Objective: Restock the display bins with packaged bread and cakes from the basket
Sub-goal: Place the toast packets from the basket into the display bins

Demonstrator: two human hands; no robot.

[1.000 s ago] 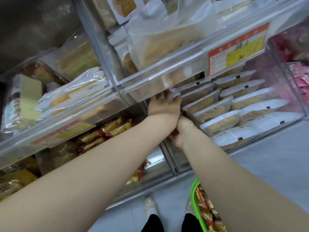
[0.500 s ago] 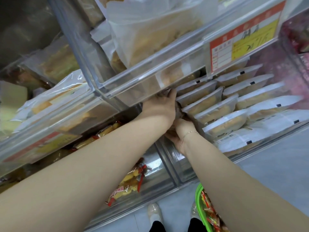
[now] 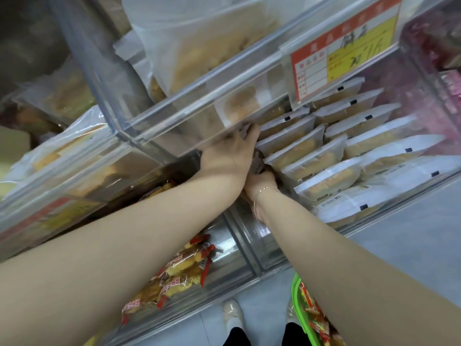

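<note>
— Where are the hands?

— Both reach into the clear lower bin (image 3: 374,213) under the overhanging upper bin (image 3: 199,101). The left hand (image 3: 229,153) lies back-up at the bin's left end, its fingers going in under the upper bin's front edge beside the row of packages; whether they grip anything I cannot tell, since the fingertips are hidden. The right hand (image 3: 262,181) sits just below and behind it, mostly covered by the left wrist. A gray-printed wrapper edge (image 3: 258,164) shows between the two hands, but whether the right fingers grip it cannot be seen. A thin bracelet (image 3: 264,193) circles the right wrist.

— What does that bin hold?

— White-topped packaged cakes (image 3: 329,176) standing on edge in two rows, leaning back one against the next, with a few lying flat along the front wall.

— And above?

— The upper bin holds cloudy bags of pale bread (image 3: 199,46), and a red and yellow price tag (image 3: 341,53) is fixed to its front.

— To the left?

— Another clear bin (image 3: 62,171) with clear-wrapped yellowish slices. Below it, a bottom bin (image 3: 224,258) holds small yellow cakes in red-trimmed wrappers (image 3: 179,273).

— The basket?

— The green basket (image 3: 299,303) stands on the floor at lower right, beside the person's shoes (image 3: 232,315), partly hidden by the right forearm, with red and yellow packets inside.
</note>
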